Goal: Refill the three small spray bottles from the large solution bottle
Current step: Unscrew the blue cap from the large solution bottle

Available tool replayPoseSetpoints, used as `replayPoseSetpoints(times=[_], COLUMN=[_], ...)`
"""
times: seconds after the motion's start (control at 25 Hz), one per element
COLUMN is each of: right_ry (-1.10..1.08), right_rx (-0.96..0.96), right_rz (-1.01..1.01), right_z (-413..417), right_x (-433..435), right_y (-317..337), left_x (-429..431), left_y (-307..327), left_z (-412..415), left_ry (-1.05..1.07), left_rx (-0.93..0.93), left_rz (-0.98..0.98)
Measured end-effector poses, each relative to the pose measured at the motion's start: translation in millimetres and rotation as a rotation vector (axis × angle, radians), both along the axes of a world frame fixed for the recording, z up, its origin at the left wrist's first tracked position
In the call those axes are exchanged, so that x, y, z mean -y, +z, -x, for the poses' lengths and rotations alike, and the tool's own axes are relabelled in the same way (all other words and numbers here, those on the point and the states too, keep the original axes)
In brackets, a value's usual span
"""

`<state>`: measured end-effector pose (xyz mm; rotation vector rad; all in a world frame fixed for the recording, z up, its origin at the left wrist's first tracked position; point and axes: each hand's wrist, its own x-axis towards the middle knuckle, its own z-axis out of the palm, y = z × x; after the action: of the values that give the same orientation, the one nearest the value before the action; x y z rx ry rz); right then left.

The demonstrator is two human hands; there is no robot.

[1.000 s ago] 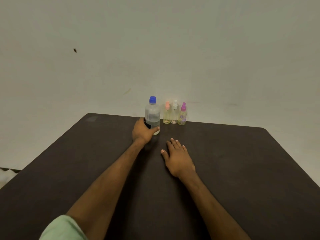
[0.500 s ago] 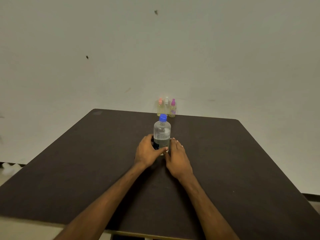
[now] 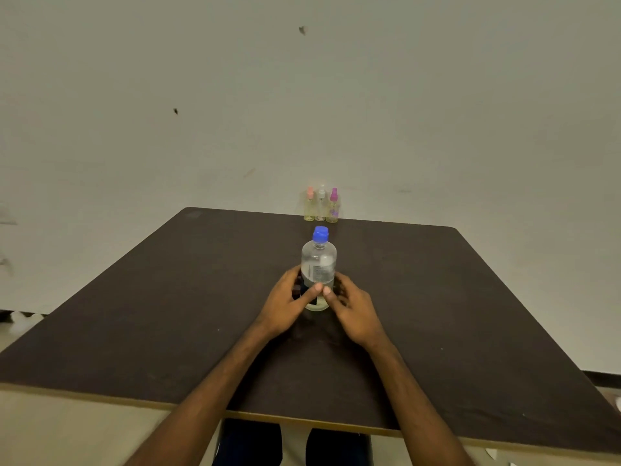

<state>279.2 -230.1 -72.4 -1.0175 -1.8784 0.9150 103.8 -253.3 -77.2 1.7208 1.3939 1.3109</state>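
The large clear solution bottle (image 3: 318,264) with a blue cap stands upright in the middle of the dark table (image 3: 168,297). My left hand (image 3: 285,306) grips its lower body from the left, and my right hand (image 3: 353,309) grips it from the right; the two thumbs meet in front of the label. Three small spray bottles stand in a row at the table's far edge against the wall: a peach-capped bottle (image 3: 309,205), a white-capped bottle (image 3: 321,204) and a magenta-capped bottle (image 3: 333,206).
A pale wall rises directly behind the table's far edge. The table's near edge runs across the bottom of the view, with my dark-clothed legs (image 3: 248,445) under it. Pale floor shows at the left and right.
My left hand has drawn the large bottle from beside the spray bottles toward me to the table's middle. My right hand left the tabletop and now grips the bottle too.
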Motion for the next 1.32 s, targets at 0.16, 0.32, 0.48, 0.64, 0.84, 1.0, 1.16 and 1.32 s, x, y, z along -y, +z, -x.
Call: replayPoseSetpoints(times=[0.16, 0.32, 0.48, 0.64, 0.84, 1.0, 1.16, 1.32], right_ry=[-0.008, -0.005, -0.006, -0.023, -0.037, -0.029, -0.011, 0.021], right_rx=[0.025, 0.023, 0.021, 0.037, 0.025, 0.018, 0.027, 0.025], right_rz=[-0.009, -0.016, -0.013, 0.007, 0.012, -0.007, -0.020, -0.020], right_z=[1, 1, 1, 2, 3, 2, 1, -1], right_x=[4, 6, 9, 10, 9, 7, 7, 9], right_y=[1, 4, 5, 7, 6, 4, 3, 6], left_x=[3, 3, 5, 3, 3, 1, 6, 12], left_y=[-4, -2, -2, -2, -3, -4, 0, 4], left_z=[2, 2, 2, 4, 4, 5, 2, -4], left_ry=[-0.039, 0.006, 0.017, 0.009, -0.017, -0.012, 0.016, 0.053], left_rx=[0.044, 0.051, 0.062, 0.061, 0.049, 0.040, 0.016, -0.007], left_rz=[0.012, -0.004, -0.006, 0.008, -0.004, -0.004, -0.001, 0.031])
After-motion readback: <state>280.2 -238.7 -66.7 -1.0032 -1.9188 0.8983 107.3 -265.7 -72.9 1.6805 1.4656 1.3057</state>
